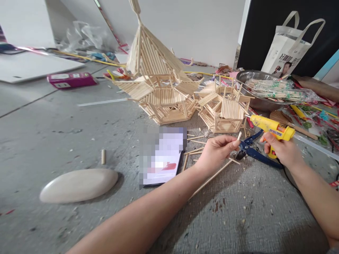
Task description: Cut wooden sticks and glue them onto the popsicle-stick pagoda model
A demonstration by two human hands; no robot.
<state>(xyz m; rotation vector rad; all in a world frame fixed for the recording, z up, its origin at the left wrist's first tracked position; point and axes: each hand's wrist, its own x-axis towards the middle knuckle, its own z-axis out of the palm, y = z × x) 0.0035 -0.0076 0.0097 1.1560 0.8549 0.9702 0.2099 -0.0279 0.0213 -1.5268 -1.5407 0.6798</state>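
Note:
Between its thumb and fingers, my left hand (pixel 218 150) pinches a short wooden stick (pixel 239 136), its tip pointing up. My right hand (pixel 282 150) is wrapped round the handle of a yellow glue gun (pixel 272 127), whose nozzle points left toward the smaller stick model (pixel 225 109). Just beyond my left fingers lie blue-handled cutters (pixel 254 150) on the floor. Loose cut sticks (pixel 194 151) are scattered beside my left hand, and a longer stick (pixel 212 180) runs under that forearm. Behind stands a larger pagoda-like model (pixel 161 95) of wooden sticks with a tall pointed roof.
A phone (pixel 164 158) with a lit screen lies left of my left hand. Farther left are a smooth pale oval object (pixel 79 185) and a purple pack (pixel 71 80). At the back right, a metal bowl (pixel 265 103) holds bagged sticks near a white tote bag (pixel 286 53).

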